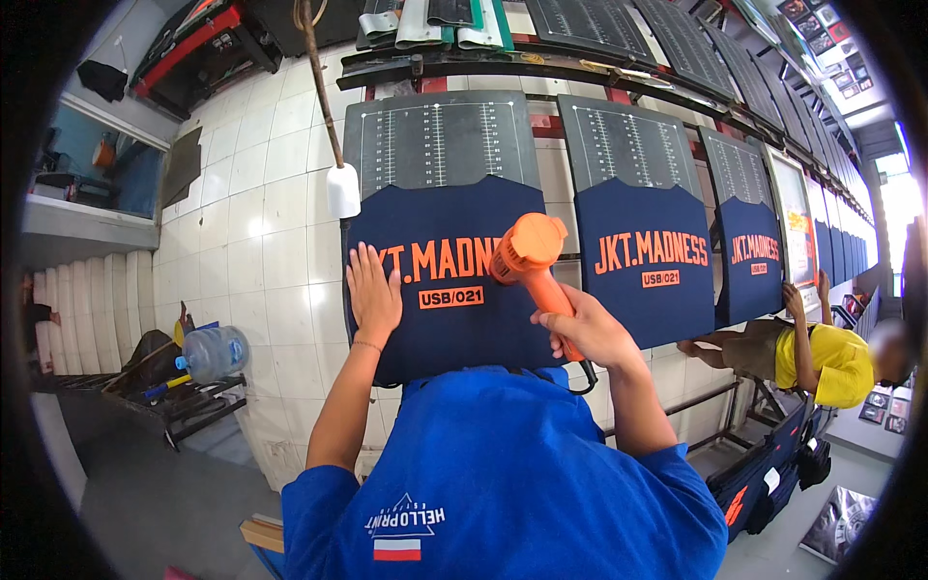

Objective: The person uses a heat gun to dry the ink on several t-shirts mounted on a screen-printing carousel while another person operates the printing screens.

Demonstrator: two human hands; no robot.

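While the right hand was closed around the orange handheld blower, the blower's head was positioned over the printed navy shirt, ahead and to the left of that grip. The left hand lay flat on the same shirt, fingers extended, gripping nothing; a second navy shirt lay to the right of the blower grip.
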